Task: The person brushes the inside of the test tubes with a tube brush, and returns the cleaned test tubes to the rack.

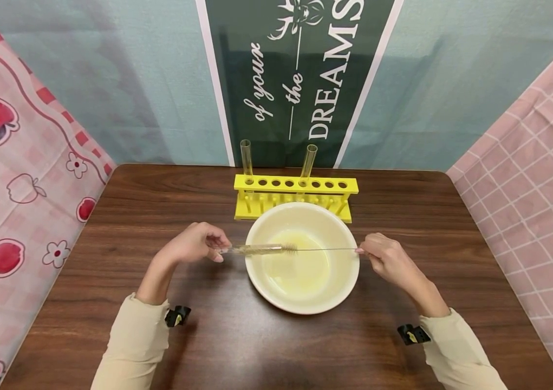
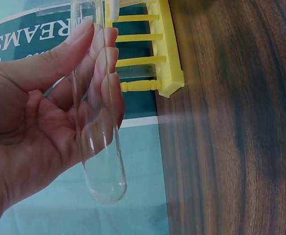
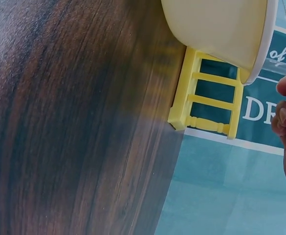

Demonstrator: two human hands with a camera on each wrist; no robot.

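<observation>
My left hand (image 1: 197, 242) grips a clear glass test tube (image 2: 105, 171) between thumb and fingers, its rounded closed end showing below the fingers in the left wrist view. In the head view the tube lies level, its mouth over the white bowl (image 1: 300, 307). A test tube brush (image 1: 289, 248) is partly inside the tube, with some bristles sticking out of the mouth. Its thin twisted wire handle (image 1: 327, 249) runs across the bowl to my right hand (image 1: 387, 255), which pinches the end. Pale yellowish liquid (image 1: 300, 273) covers the bowl's bottom.
Just behind the bowl stands a yellow test tube rack (image 1: 281, 185), partly hidden by the rim. Two upright glass tubes, a left one (image 1: 246, 160) and a right one (image 1: 308, 162), stand in it. Printed cloths surround the brown wooden table (image 1: 286, 346) at the back and sides.
</observation>
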